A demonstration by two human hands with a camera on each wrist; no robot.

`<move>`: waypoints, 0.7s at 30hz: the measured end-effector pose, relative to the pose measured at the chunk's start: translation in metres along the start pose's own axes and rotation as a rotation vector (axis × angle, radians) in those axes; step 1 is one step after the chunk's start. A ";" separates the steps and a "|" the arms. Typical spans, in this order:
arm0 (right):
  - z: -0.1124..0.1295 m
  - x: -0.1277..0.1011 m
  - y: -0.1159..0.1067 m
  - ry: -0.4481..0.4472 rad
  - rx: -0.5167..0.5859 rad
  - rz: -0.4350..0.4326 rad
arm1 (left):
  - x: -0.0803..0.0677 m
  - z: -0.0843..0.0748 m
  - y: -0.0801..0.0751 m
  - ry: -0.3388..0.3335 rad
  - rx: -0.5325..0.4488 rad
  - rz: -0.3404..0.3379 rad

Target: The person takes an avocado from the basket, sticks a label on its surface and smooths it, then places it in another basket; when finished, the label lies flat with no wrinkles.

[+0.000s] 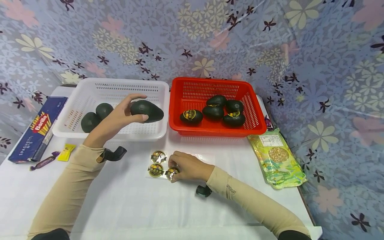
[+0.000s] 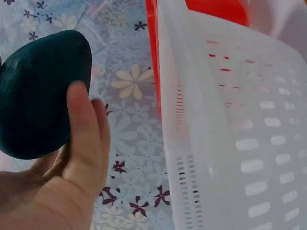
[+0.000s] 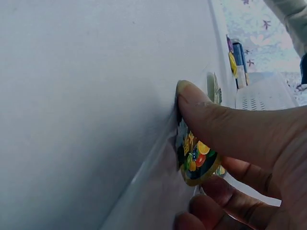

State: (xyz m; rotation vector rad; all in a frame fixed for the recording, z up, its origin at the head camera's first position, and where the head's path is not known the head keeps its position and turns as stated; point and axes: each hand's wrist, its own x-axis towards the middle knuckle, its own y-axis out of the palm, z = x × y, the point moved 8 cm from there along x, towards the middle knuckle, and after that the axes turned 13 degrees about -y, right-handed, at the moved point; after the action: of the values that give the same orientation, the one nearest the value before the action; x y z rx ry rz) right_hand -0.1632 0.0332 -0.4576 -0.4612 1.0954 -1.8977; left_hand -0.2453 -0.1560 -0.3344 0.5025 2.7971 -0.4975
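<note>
Hands (image 1: 119, 115) (image 1: 192, 167) gripping avocado (image 1: 148, 111), pinching sticker (image 3: 197, 160)

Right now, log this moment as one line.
left hand: holds avocado | right hand: pinches round sticker | white basket: two avocados visible | red basket: five avocados

This looks like a small grocery or produce-packing corner, though the kind of building around it cannot be told. Floral sheeting (image 1: 174, 36) fills the top and right of the frame behind a white-covered bench (image 1: 135, 213). Across the upper left and centre, a white basket (image 1: 144, 136) and a red basket (image 1: 210, 132) hold avocados (image 1: 213, 113), some bearing round shop-style labels (image 1: 189, 114). Packaged food flanks them: a spaghetti box (image 1: 37, 128) at left, a printed food bag (image 1: 277, 156) at right.
</note>
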 end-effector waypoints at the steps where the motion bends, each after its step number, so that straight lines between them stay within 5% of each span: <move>1: 0.000 -0.001 0.000 -0.004 0.007 -0.002 | -0.001 -0.001 0.002 0.013 0.007 -0.004; 14: 0.008 -0.007 -0.008 -0.062 0.057 0.041 | -0.010 -0.009 0.031 0.043 -0.081 0.050; 21: 0.014 -0.018 -0.037 -0.168 0.311 -0.089 | -0.012 -0.011 0.040 0.077 -0.151 0.031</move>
State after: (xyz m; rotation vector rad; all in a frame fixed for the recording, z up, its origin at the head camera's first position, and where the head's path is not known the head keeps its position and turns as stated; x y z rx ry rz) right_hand -0.1622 0.0489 -0.4174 -0.4871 0.6652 -2.0230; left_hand -0.2213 -0.1200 -0.3320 0.5418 2.8663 -0.2633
